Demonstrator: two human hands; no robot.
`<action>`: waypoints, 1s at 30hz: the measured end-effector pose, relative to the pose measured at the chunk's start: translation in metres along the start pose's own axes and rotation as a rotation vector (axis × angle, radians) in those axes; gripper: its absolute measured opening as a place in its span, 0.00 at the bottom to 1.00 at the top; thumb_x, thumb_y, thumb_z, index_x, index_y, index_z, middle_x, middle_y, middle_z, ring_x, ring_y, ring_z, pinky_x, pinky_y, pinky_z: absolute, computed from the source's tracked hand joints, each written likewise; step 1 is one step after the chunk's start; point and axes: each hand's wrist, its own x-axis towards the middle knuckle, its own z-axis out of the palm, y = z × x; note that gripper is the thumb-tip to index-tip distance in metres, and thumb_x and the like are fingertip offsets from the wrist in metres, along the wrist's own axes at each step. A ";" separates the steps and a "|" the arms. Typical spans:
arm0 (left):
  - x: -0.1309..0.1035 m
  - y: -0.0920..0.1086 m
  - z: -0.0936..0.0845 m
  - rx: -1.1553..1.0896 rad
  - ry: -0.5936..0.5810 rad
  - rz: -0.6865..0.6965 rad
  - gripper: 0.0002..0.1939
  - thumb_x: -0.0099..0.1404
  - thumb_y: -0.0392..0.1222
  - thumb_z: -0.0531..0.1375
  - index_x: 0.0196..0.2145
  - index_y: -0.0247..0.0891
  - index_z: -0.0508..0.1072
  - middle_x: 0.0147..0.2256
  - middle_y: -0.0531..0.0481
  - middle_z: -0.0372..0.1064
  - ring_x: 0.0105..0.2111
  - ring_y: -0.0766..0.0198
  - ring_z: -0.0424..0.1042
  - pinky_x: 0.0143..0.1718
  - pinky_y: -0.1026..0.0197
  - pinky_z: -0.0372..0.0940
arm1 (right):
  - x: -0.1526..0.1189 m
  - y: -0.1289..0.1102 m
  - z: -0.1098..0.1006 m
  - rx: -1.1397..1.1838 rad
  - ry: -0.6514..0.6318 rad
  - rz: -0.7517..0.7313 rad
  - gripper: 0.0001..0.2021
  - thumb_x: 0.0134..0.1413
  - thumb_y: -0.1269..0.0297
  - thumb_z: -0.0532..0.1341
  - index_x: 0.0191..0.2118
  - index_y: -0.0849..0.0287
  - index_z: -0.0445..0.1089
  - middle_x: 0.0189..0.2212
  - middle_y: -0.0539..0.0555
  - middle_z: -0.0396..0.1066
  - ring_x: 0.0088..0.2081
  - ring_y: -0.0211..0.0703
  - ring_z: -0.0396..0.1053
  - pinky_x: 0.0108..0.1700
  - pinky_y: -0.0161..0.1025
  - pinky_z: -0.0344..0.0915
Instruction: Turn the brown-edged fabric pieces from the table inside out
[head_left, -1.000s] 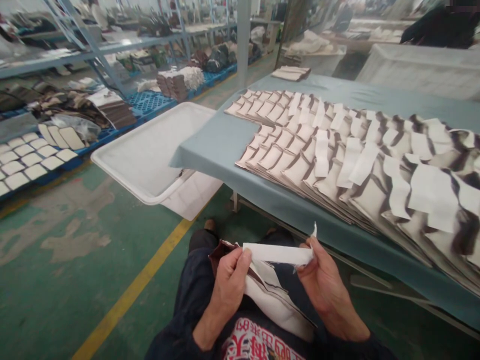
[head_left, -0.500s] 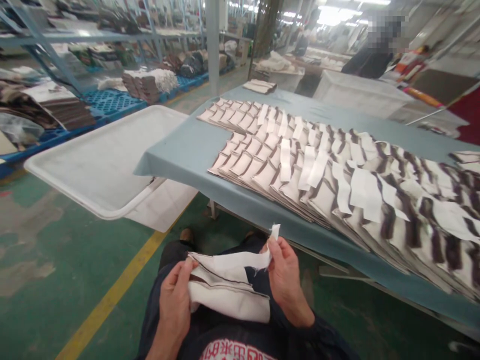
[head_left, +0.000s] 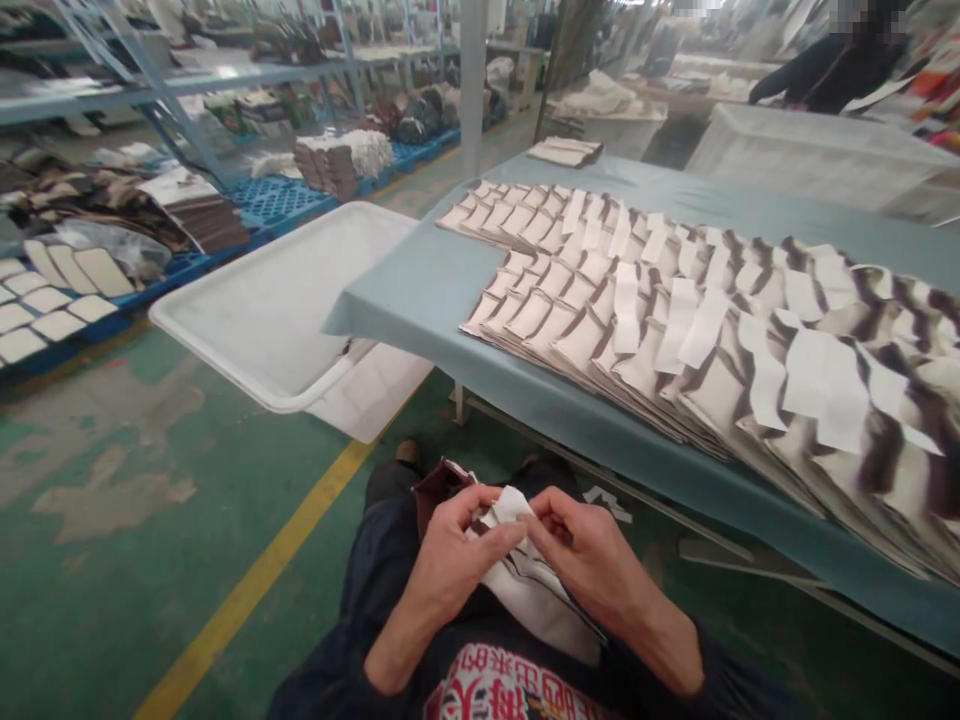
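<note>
Over my lap, both hands meet at a folded fabric piece with a pale face and a dark brown side. My left hand is closed, thumb and fingers pinching the piece near its upper end. My right hand is closed too, its fingertips pressed together at a white fabric strip that sticks up between the two hands. A dark brown flap of the piece shows behind my left hand. The exact grip points are partly hidden by my fingers.
Rows of overlapping pale fabric pieces, many with white strips, cover much of the blue-covered table. A white plastic tub stands at its left. Small white scraps lie below the table. Another person is behind a white bin.
My right hand has come in to meet my left. The piece, earlier stretched open between my hands, is now turned and bunched, its brown side showing. The view has swung left.
</note>
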 end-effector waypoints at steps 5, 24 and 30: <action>0.000 -0.004 -0.001 -0.032 0.002 0.058 0.21 0.61 0.57 0.67 0.28 0.34 0.74 0.22 0.54 0.66 0.22 0.69 0.62 0.25 0.68 0.58 | 0.000 0.003 0.004 -0.073 -0.045 -0.018 0.12 0.66 0.55 0.60 0.31 0.54 0.71 0.21 0.47 0.68 0.22 0.39 0.64 0.27 0.35 0.55; -0.017 0.002 -0.011 0.060 -0.014 0.056 0.19 0.64 0.55 0.64 0.31 0.33 0.75 0.24 0.53 0.66 0.23 0.68 0.60 0.25 0.67 0.57 | 0.021 0.002 0.013 0.361 -0.168 0.087 0.13 0.56 0.53 0.68 0.35 0.60 0.77 0.28 0.50 0.74 0.30 0.38 0.67 0.32 0.33 0.63; -0.016 -0.002 -0.011 0.023 0.030 0.022 0.21 0.63 0.57 0.65 0.30 0.34 0.74 0.22 0.55 0.64 0.22 0.69 0.58 0.24 0.68 0.55 | 0.021 -0.007 0.013 0.393 -0.089 0.142 0.16 0.57 0.51 0.67 0.29 0.59 0.70 0.23 0.46 0.66 0.25 0.34 0.59 0.26 0.32 0.57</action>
